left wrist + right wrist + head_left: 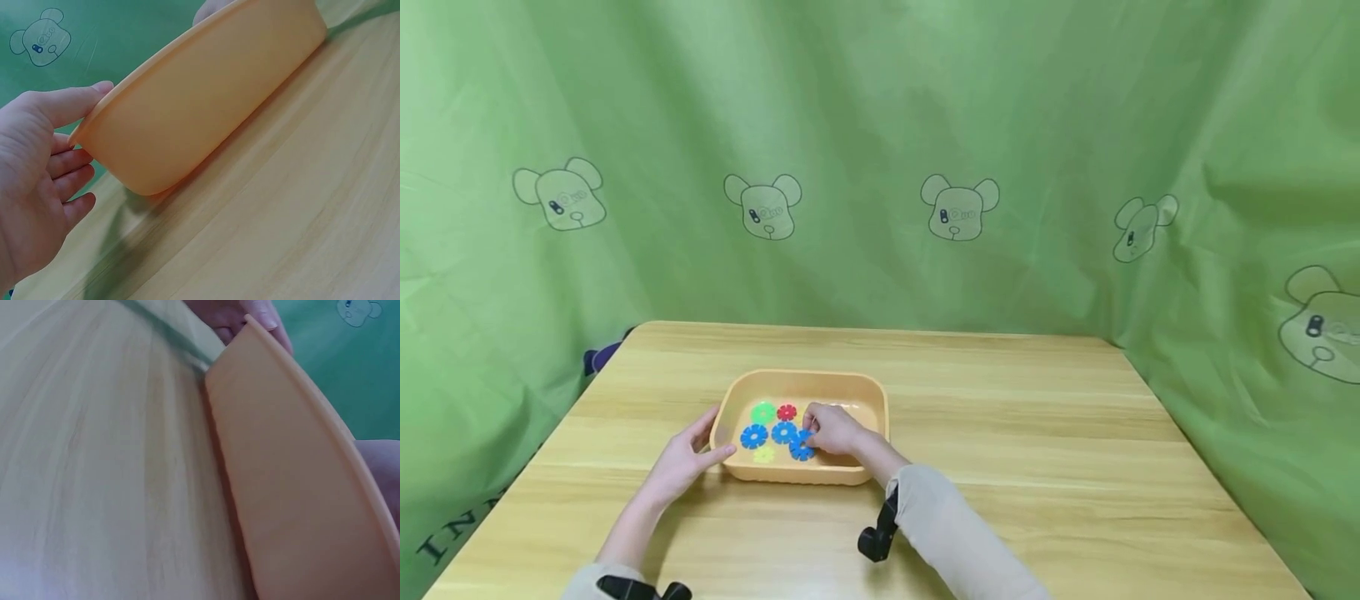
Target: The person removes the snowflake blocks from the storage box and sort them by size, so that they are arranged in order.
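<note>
An orange plastic basin [797,474] stands on the table, holding several flat, notched snowflake discs. My left hand [679,463] grips its left end, with the thumb over the rim and the other fingers outside, as the left wrist view confirms. Inside the basin, my right hand [841,432] pinches a blue snowflake disc [801,451] between thumb and fingers. Close by lie two more blue discs, a green disc [763,412], a red disc [786,412] and a yellow disc [763,455]. The basin wall [294,462] hides most of the right hand in the right wrist view.
The wooden table [1037,450] extends well to the right of the basin. A green curtain [865,100] printed with bear heads hangs behind and along both sides. Something dark purple [601,358] shows past the table's left edge.
</note>
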A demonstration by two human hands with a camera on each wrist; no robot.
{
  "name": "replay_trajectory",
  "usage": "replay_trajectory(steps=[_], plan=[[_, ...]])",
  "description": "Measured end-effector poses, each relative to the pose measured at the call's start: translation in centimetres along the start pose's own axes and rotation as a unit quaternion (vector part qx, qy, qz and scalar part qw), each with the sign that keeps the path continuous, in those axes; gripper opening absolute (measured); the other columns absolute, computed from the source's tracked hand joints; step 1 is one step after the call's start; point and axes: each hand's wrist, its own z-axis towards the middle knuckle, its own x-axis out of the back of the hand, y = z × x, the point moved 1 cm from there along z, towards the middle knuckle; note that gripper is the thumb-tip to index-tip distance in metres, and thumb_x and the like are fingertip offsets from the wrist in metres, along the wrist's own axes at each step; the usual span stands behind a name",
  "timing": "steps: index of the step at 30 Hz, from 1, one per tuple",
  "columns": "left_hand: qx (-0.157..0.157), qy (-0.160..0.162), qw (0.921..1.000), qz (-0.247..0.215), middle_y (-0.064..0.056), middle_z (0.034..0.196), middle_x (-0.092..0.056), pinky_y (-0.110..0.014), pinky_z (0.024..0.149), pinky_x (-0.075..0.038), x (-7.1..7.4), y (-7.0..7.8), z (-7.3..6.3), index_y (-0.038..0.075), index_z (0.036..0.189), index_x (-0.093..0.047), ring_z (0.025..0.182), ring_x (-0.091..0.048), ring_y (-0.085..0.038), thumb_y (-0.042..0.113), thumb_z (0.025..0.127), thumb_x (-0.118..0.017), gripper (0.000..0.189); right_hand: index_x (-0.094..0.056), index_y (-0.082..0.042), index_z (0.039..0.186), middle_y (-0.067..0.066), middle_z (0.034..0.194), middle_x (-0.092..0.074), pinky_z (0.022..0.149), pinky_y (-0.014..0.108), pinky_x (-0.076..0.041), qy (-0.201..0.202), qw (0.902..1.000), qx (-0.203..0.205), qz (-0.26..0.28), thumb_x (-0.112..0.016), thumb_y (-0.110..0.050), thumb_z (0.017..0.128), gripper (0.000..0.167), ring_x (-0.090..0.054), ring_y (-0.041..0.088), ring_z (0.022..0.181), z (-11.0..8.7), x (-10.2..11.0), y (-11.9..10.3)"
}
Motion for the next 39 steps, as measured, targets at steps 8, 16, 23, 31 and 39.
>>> replay_trajectory(steps=[8, 16, 23, 31, 39], plan=[[0.003, 0.001, 1.0, 0.0, -0.029, 0.146, -0.021, -0.048, 0.106, -0.025, -0.1, 0.1, -0.2, -0.009, 0.143, -0.019, 0.131, -0.025, -0.044, 0.014, 0.086, -0.066, 0.077, -0.056, -0.002, 0.086, 0.001, 0.066, -0.048, 0.049, 0.017, -0.041, 0.007, 0.995, -0.016, 0.099, -0.063, 0.003, 0.083, 0.008, -0.049, 0.013, 0.055, -0.5, 1.4, 0.5], [-0.002, 0.004, 1.0, 0.005, -0.029, 0.146, -0.02, -0.047, 0.107, -0.024, 0.1, 0.2, -0.2, -0.009, 0.143, -0.019, 0.132, -0.024, -0.044, 0.015, 0.086, -0.066, 0.078, -0.058, 0.004, 0.09, 0.006, 0.073, -0.053, 0.067, 0.041, -0.056, 0.039, 0.9856, -0.031, 0.161, -0.063, 0.006, 0.082, 0.01, -0.059, 0.024, 0.065, -1.0, 4.6, 0.7], [-0.002, 0.005, 1.0, 0.007, -0.029, 0.146, -0.021, -0.047, 0.107, -0.024, 0.0, 0.1, -0.3, -0.009, 0.143, -0.02, 0.132, -0.024, -0.044, 0.013, 0.086, -0.066, 0.077, -0.057, 0.006, 0.097, 0.009, 0.078, -0.056, 0.071, 0.041, -0.056, 0.063, 0.9739, -0.048, 0.213, -0.06, 0.005, 0.084, 0.013, -0.057, 0.019, 0.068, -2.6, 7.3, 1.8], [-0.003, 0.002, 1.0, 0.005, -0.03, 0.145, -0.021, -0.048, 0.107, -0.024, -0.1, 0.3, -0.3, -0.01, 0.142, -0.019, 0.132, -0.023, -0.045, 0.011, 0.086, -0.064, 0.075, -0.054, 0.009, 0.102, 0.01, 0.081, -0.057, 0.072, 0.038, -0.056, 0.097, 0.9543, -0.063, 0.276, -0.058, 0.006, 0.086, 0.017, -0.059, 0.02, 0.07, -4.4, 10.3, 4.4], [-0.006, 0.01, 0.9999, 0.011, -0.031, 0.145, -0.023, -0.05, 0.106, -0.025, -0.2, 0.2, -0.2, -0.01, 0.142, -0.022, 0.131, -0.025, -0.046, 0.011, 0.085, -0.065, 0.074, -0.052, 0.011, 0.104, 0.01, 0.081, -0.057, 0.067, 0.032, -0.056, 0.116, 0.9452, -0.092, 0.291, -0.057, 0.005, 0.086, 0.02, -0.058, 0.018, 0.069, -6.4, 11.6, 7.7]])
